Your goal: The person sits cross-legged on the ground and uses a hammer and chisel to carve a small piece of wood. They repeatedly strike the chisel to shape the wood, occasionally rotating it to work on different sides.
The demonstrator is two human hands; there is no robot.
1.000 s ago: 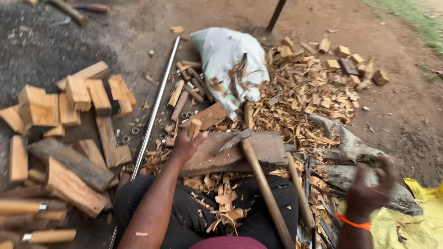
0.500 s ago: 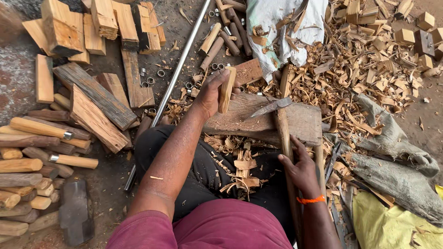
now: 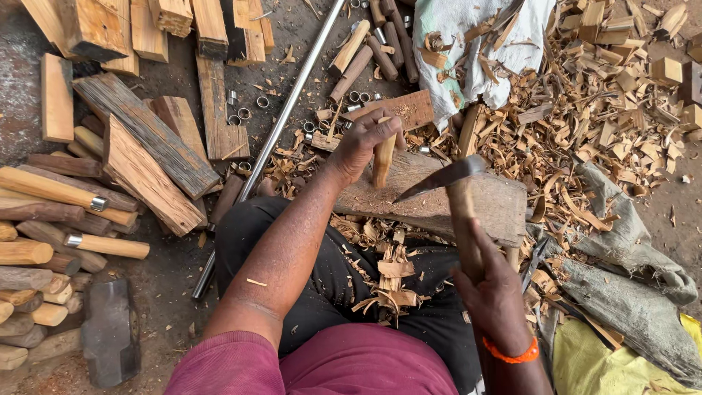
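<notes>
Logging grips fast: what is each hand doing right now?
Left hand: closed on a short wooden stick stood on the chopping block.
Right hand: closed on the adze handle.

Maroon short-sleeved shirt [image 3: 351, 366], black trousers [image 3: 322, 278], orange wristband [image 3: 510, 356] on right wrist.

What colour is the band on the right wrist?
Orange wristband, clearest in the head view.

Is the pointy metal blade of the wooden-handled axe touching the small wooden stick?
Apart. The head view shows the pointy metal blade beside the small wooden stick, held upright by the left hand, with wood block visible between them.
</notes>
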